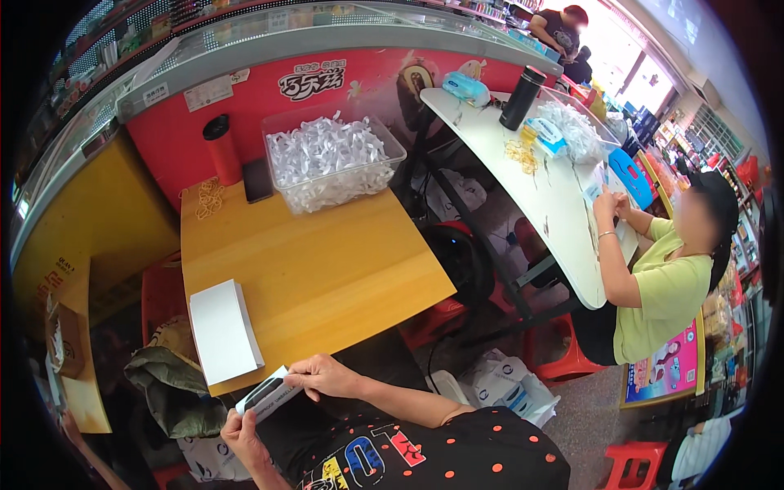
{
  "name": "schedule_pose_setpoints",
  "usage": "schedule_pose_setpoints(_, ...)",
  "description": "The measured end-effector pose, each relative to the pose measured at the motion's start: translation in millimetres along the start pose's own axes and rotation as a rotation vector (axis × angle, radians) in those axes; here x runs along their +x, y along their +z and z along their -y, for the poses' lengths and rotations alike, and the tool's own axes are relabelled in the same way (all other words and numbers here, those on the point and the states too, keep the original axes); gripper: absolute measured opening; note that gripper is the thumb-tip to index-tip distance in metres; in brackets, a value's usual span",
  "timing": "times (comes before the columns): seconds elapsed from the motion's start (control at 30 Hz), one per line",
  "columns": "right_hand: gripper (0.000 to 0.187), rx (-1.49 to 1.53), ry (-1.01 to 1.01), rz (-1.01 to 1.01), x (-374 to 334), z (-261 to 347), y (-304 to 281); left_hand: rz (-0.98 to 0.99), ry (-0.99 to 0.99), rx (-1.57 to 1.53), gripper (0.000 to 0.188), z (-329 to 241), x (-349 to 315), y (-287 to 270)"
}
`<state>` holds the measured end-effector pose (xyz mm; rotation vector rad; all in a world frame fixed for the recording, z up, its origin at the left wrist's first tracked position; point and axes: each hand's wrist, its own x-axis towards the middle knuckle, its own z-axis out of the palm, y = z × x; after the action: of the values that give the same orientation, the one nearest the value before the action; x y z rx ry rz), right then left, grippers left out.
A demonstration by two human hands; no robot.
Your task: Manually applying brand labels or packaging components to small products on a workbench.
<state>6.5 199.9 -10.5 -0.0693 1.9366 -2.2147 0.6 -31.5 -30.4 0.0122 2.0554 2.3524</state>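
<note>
Near the front edge of the wooden table (318,261), both my hands hold a narrow white-and-dark package (272,395). My left hand (243,437) is closed round its lower end. At the upper end, my right hand (325,378) pinches it between thumb and fingers. Dark print runs along its white side; whether it is a box or a folded sleeve I cannot tell. Just beyond my hands lies a neat stack of white paper or card (224,335). A clear plastic bin (335,192) full of white curled strips stands at the table's far side.
Rubber bands (209,198), a red tumbler (220,149) and a dark phone (257,180) sit at the far left of the tabletop. At right, a person in a yellow-green shirt (665,286) works at a white table (563,237). White bags (506,388) lie on the floor.
</note>
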Motion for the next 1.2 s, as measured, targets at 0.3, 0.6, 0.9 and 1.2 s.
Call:
schedule_pose_setpoints(0.3,0.029,-0.042,0.035,0.013,12,-1,7,0.018,-0.04,0.199,0.014,-4,-1,-18)
schedule_pose_setpoints(0.6,0.031,-0.049,0.01,0.034,15,-5,6,-0.011,-0.079,0.046,0.01,7,0,-31)
schedule_pose_setpoints(0.9,0.031,0.045,0.054,0.026,11,-7,1,-0.082,-0.084,-0.094,0.005,10,-4,-23)
schedule_pose_setpoints(1.2,0.03,0.158,0.095,0.015,11,-8,2,-0.037,-0.001,0.02,0.01,7,-4,-17)
